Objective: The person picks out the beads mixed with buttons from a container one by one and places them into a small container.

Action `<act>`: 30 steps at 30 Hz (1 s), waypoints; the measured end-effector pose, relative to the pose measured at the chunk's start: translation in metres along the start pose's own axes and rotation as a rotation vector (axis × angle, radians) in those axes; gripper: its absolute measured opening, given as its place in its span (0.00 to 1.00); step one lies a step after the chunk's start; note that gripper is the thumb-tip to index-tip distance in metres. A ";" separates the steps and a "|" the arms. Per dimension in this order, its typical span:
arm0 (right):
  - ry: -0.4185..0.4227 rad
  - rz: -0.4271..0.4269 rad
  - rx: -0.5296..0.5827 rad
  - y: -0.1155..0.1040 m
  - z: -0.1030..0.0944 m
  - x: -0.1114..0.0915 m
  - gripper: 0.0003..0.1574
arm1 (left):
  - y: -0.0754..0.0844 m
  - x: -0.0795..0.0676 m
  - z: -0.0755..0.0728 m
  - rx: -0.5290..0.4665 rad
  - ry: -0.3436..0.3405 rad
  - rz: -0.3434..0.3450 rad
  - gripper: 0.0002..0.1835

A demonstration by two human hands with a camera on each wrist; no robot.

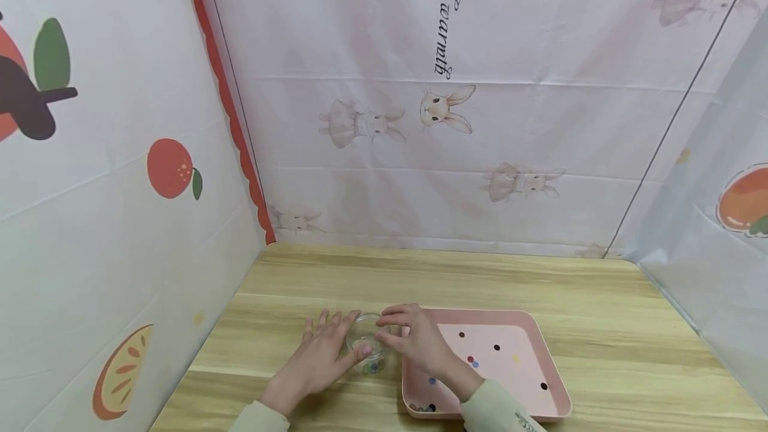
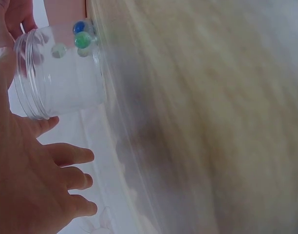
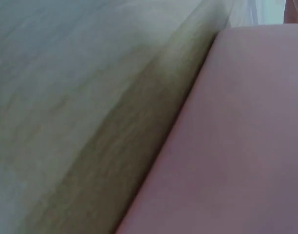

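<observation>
Clearly, on the wood-grained table (image 1: 312,279) lies a smooth pink tray (image 1: 480,317). Over its left edge, the right hand (image 1: 423,340) has bent fingers; gripping or not, I cannot tell. The left hand (image 1: 317,360), nearer, holds with thumb and forefinger the upright, clear, cylindrical jar (image 2: 66,80) between both hands. Round, glassy marbles (image 2: 83,40) rest inside.

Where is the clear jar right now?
In the head view, the clear jar stands on the wood-grain table between the left hand and right hand, just left of the pink tray.
</observation>
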State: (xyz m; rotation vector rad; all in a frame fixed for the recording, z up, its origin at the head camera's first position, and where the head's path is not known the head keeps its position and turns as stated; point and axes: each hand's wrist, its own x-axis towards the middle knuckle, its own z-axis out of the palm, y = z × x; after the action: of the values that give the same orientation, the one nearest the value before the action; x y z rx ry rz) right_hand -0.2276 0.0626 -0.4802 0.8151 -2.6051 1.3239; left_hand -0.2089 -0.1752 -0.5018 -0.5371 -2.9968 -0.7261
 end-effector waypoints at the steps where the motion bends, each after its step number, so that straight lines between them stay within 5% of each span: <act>1: -0.001 0.001 0.004 0.000 -0.002 0.000 0.18 | 0.000 0.000 0.000 0.001 -0.001 0.000 0.42; 11: 0.015 0.064 0.025 0.013 -0.024 -0.011 0.18 | 0.001 0.002 0.001 -0.002 0.000 -0.006 0.42; 30: -0.101 -0.041 -0.088 0.022 -0.040 -0.036 0.10 | 0.003 0.001 0.000 0.005 0.003 -0.006 0.42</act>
State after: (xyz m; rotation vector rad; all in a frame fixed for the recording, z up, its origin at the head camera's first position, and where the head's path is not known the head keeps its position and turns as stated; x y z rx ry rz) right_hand -0.2140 0.1188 -0.4833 0.9399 -2.6855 1.1781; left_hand -0.2089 -0.1723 -0.5005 -0.5260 -2.9984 -0.7189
